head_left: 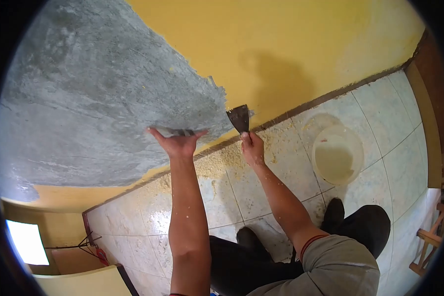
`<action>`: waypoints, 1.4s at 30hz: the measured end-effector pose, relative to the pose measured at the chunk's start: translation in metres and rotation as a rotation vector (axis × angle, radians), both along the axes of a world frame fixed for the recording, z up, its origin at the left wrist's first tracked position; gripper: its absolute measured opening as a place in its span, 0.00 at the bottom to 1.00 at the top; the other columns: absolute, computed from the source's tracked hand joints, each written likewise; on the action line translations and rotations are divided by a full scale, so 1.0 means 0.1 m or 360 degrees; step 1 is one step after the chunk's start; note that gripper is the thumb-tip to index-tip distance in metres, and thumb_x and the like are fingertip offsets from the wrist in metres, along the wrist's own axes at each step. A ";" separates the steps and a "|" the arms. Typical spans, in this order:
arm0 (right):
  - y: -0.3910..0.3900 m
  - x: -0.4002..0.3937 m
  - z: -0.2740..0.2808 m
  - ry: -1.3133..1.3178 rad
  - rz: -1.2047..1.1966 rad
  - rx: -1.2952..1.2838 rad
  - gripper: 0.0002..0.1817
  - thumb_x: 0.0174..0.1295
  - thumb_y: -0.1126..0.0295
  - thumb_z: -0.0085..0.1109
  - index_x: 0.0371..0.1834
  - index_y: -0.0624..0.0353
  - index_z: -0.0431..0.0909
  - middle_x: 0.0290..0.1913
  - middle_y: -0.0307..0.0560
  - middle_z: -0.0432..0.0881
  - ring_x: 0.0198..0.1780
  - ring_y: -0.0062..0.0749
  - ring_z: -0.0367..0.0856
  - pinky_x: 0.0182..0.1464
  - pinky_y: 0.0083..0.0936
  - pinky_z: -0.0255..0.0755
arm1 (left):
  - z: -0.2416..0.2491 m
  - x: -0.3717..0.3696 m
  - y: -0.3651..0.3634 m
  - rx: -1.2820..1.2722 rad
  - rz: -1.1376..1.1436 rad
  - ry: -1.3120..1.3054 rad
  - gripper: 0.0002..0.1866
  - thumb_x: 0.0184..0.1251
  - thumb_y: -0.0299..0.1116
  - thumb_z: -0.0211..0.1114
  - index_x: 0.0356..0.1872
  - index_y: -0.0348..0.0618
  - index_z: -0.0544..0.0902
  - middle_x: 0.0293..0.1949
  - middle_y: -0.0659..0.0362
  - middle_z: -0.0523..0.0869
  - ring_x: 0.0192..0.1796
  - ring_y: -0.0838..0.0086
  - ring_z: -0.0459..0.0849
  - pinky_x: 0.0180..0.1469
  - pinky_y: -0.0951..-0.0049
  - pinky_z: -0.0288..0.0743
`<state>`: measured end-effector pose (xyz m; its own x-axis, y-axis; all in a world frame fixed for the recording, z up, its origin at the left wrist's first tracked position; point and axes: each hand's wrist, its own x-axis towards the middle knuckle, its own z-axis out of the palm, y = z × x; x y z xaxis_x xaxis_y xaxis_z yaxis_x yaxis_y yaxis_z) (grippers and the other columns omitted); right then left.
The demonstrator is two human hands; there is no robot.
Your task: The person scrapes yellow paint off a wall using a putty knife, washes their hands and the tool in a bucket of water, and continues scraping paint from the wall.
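My right hand is closed round the handle of a scraper, whose wide dark blade lies at the edge of the yellow paint, just above the baseboard. To its left, my left hand rests on the bare grey wall with thumb and fingers spread, holding nothing. A ragged line divides the grey surface from the paint. Crumbs of scraped paint lie along the foot of the wall below both hands.
A whitish bucket stands on the tiled floor to the right, near my dark shoes. Wooden furniture is at the right edge. At lower left are a pale panel and dark cables.
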<state>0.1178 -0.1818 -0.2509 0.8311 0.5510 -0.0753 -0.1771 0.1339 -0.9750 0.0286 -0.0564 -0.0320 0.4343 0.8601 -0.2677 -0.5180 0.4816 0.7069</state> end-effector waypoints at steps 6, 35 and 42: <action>-0.09 -0.04 0.02 0.0493 0.0036 0.0301 0.21 0.74 0.55 0.56 0.32 0.65 0.75 0.21 0.44 0.71 0.25 0.27 0.68 0.29 0.32 0.65 | 0.02 0.31 -0.11 0.0071 0.0194 -0.0024 0.65 0.49 0.90 0.38 0.82 0.59 0.36 0.83 0.52 0.32 0.82 0.47 0.29 0.69 0.20 0.22; -0.06 0.00 -0.19 0.0015 -0.0180 -0.0053 0.25 0.73 0.49 0.54 0.31 0.62 0.76 0.17 0.44 0.72 0.22 0.30 0.74 0.28 0.34 0.67 | 0.15 0.48 -0.11 -0.0224 0.0759 0.0360 0.73 0.42 0.93 0.42 0.73 0.59 0.11 0.80 0.55 0.17 0.82 0.44 0.34 0.74 0.27 0.38; 0.01 0.11 0.50 -0.0367 -0.0064 -0.0120 0.22 0.73 0.51 0.54 0.33 0.63 0.75 0.23 0.53 0.78 0.25 0.47 0.76 0.31 0.39 0.67 | 0.17 0.52 -0.14 -0.0326 0.0770 0.0552 0.72 0.43 0.93 0.39 0.72 0.56 0.09 0.81 0.52 0.21 0.82 0.45 0.39 0.76 0.33 0.43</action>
